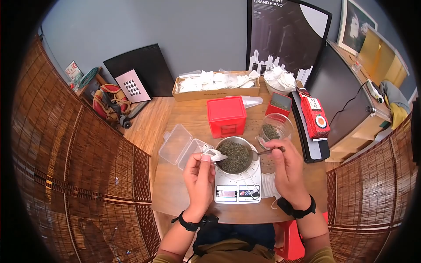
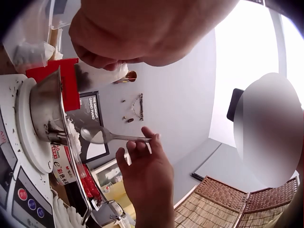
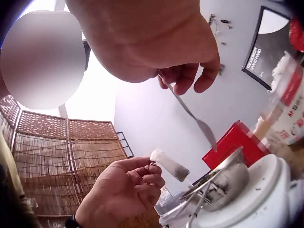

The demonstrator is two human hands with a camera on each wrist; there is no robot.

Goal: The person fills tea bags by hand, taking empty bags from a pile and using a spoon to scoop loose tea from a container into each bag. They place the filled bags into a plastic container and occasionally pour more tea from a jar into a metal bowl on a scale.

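My left hand [image 1: 200,179] pinches the top of a small white bag [image 3: 170,165], whose lower end looks dark with contents in the right wrist view. It is at the left rim of a metal bowl [image 2: 46,107] of dried leaves [image 1: 234,157]. The bowl stands on a white kitchen scale [image 1: 237,181]. In my right hand [image 1: 288,174], fingers and thumb hold the handle of a metal spoon [image 2: 111,136]; its bowl end is over the right side of the metal bowl.
Behind the scale stands a red box [image 1: 226,115]. An open plastic case [image 1: 176,144] lies left, a clear round container [image 1: 277,127] right. White bags [image 1: 269,186] lie right of the scale. Farther back are a cardboard tray [image 1: 217,93] and a red package [image 1: 314,115].
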